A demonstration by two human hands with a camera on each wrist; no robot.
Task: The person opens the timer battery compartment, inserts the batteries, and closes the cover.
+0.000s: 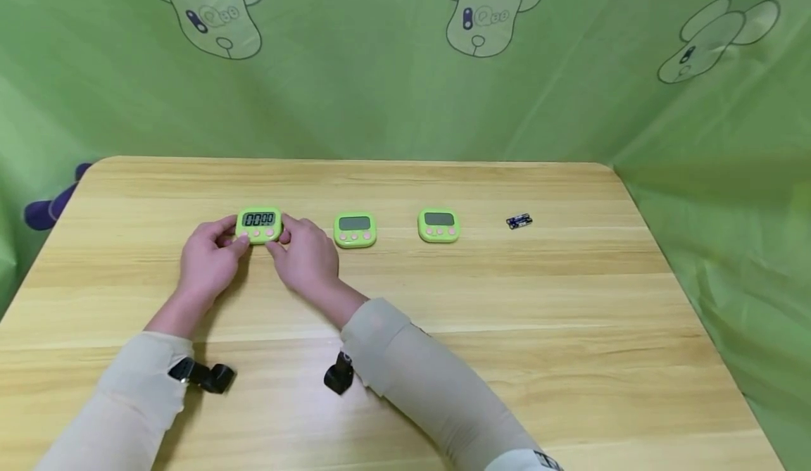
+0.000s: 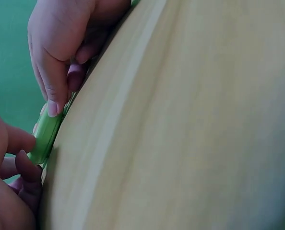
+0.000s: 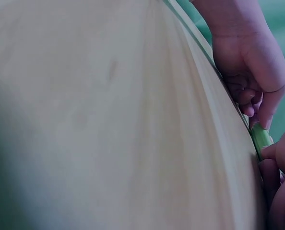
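Note:
A green digital timer [image 1: 258, 226] with pink buttons shows 00:00 on its screen, at the left of the table. My left hand [image 1: 212, 256] pinches its left side, the thumb at the lower left corner. On the opposite side my right hand [image 1: 308, 256] holds the timer's right edge between thumb and fingers. In the left wrist view the timer [image 2: 46, 132] appears edge-on, low over the wood, between both hands. The right wrist view shows the same green edge [image 3: 261, 139] between the fingertips of both hands.
Two more green timers, a middle one [image 1: 355, 229] and a right one [image 1: 438, 225], lie with blank screens. Small dark batteries [image 1: 519, 221] lie farther right. Behind the wooden table [image 1: 507, 358] hangs a green curtain [image 1: 355, 105] with cartoon outlines.

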